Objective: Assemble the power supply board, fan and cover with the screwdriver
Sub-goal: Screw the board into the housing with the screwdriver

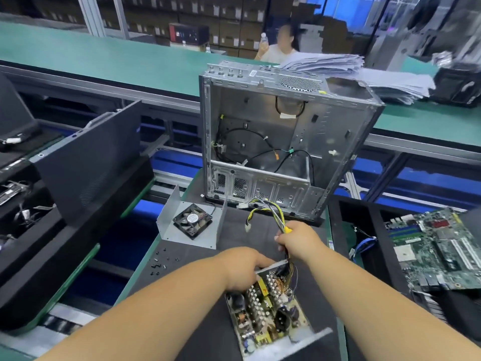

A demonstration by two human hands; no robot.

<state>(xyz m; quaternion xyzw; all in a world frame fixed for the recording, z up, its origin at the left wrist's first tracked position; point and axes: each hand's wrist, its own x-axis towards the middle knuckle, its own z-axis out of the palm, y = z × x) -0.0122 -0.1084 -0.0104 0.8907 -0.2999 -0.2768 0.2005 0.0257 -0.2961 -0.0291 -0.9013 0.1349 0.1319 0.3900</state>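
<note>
Currently the step in hand looks like seating the power supply board: PSU not yet closed up, fan and cover untouched.

Open PC chassis (283,142) stands upright at far end of the black mat (234,246), not involved. U-shaped metal cover (170,214) sits far-left on the mat with the fan (192,221) lying inside it, well apart from the work. Power supply board (268,311) lies in its metal base tray (294,342) at near edge, component side up.

L hand (244,267) rests on the tray's far-left corner, fingers curled over the edge, steadying it. R hand (296,241) is fisted round the wire harness (273,212) and what appears to be a yellow-handled screwdriver (287,229); bundle lifted clear of the board. Both forearms reach in from near edge, R higher.

Loose screws (158,264) lie scattered left of L hand.

Next move, by judgement: route harness aside, pick a screw, fix board to tray.
</note>
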